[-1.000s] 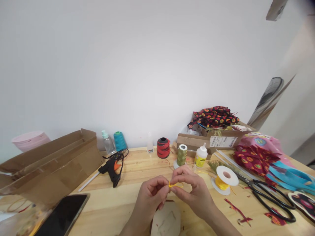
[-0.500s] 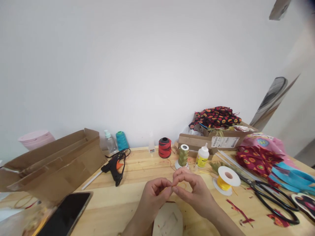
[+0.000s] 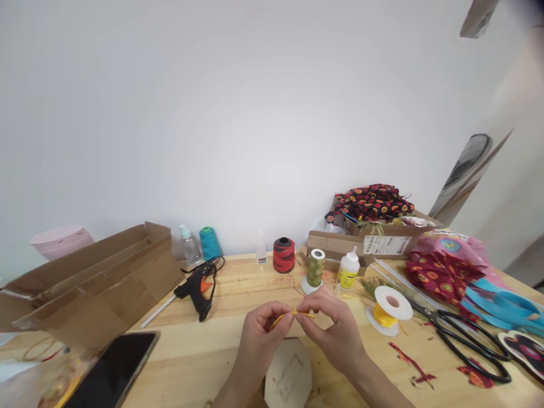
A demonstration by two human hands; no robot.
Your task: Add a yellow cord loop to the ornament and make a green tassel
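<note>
Between my fingertips, at the middle of the table, is a yellow cord (image 3: 294, 311) with a small knot or loop in it. My left hand (image 3: 268, 334) pinches it from the left, and a short length shows in front of those fingers. On the other side my right hand (image 3: 334, 328) pinches the cord close to the knot, with an end sticking out past its fingers. Below the hands lies a pale, flat piece with cut corners (image 3: 289, 374), marked with reddish smudges. A spool of yellow cord (image 3: 385, 314) stands to the right of my right hand.
Large black scissors (image 3: 471, 340) and fabric scraps (image 3: 410, 362) lie at right. A glue gun (image 3: 198, 292), phone (image 3: 117, 368) and long cardboard box (image 3: 102, 283) occupy the left. Along the back stand a red thread spool (image 3: 284, 256), green thread spool (image 3: 315, 269) and glue bottle (image 3: 348, 270).
The yellow cord between my fingertips now shows, with its knot and end visible, where the fingers covered it before. Both hands have shifted slightly, and the pale piece below shows more.
</note>
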